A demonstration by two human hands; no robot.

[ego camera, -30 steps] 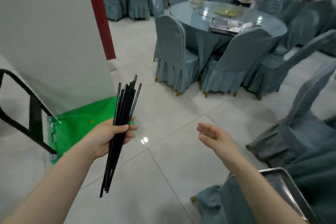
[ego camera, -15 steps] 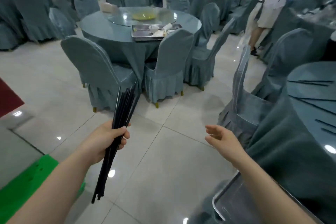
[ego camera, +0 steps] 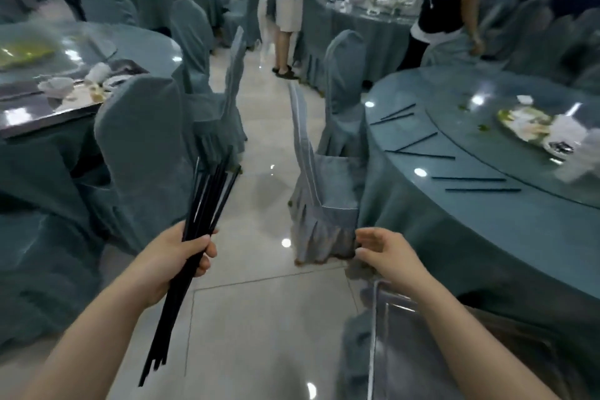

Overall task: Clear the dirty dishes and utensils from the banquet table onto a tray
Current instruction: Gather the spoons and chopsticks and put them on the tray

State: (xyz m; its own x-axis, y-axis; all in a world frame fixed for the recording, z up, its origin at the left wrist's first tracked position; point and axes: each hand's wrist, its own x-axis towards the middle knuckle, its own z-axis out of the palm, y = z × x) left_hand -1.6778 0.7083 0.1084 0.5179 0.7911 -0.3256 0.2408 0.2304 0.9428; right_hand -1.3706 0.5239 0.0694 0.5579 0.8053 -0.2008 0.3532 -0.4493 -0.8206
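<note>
Many black chopsticks, a bundle of perhaps a dozen, stand fanned out of the left hand, whose fingers and thumb are curled tight round them near the middle, tips splaying above the fist and the long tails angling down toward the floor. They look thin, stiff, light and smooth, so I judge the bundle likely to slide or scissor apart if the grip slackens; holding it close to the middle, as here, keeps both ends balanced. Moving right, across the tiled aisle, a covered chair stands tucked against the banquet table. Just in front of it the right hand hangs empty, fingers loosely bent and parted, holding nothing. Below that wrist the rim of a metal tray shows, resting on something cloth-covered; its contents are hidden. Farther right, more loose chopsticks lie flat in pairs along the glass edge of the table, well apart from each other, with a dirty plate beyond on the inner turntable. Flat on slick glass, each pair would best be pinched at one end or slid to the edge first; the plate looks breakable and calls for a firm rim hold.
</note>
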